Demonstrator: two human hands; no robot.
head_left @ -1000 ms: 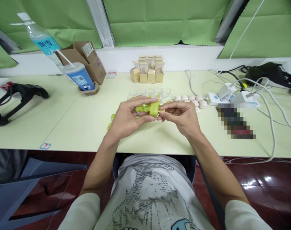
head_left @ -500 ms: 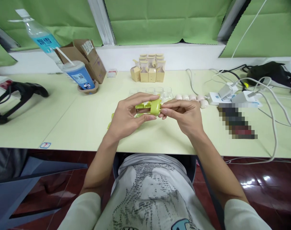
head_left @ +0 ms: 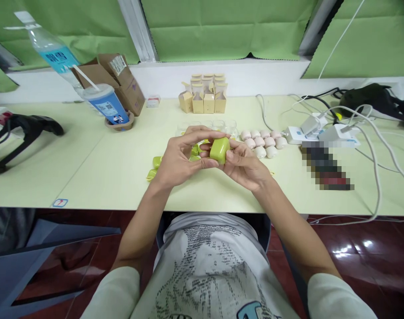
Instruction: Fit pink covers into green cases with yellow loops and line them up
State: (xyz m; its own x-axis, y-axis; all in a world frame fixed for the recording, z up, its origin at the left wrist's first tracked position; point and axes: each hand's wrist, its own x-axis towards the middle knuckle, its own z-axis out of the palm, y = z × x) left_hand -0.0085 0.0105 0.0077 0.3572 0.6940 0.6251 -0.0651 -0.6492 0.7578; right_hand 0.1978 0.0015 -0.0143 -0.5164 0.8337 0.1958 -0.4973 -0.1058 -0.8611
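Between my two hands, above the table, is a glossy lime-green rounded case (head_left: 219,150). My left hand (head_left: 180,158) grips it from the left, thumb below and fingers over the top. Pinching its right side are the thumb and fingers of my right hand (head_left: 243,161). More lime-green pieces (head_left: 152,175) lie beside and behind my left hand, partly covered by it. Just past my right hand sit several pale pinkish-white rounded pieces (head_left: 264,141) in rows. Clear plastic cups (head_left: 218,125) stand behind my fingers, partly hidden.
Several small open cardboard boxes (head_left: 203,97) stand by the wall. To the left are a blue drink cup (head_left: 109,106), a large bottle (head_left: 57,55) and a brown carton (head_left: 132,91). A power strip (head_left: 297,135) with white cables and a blurred-out dark object (head_left: 324,166) lie right.
The green case has turned so a broad smooth face shows, and its gap no longer shows. My right hand has shifted lower and closer around it; the view has moved slightly.
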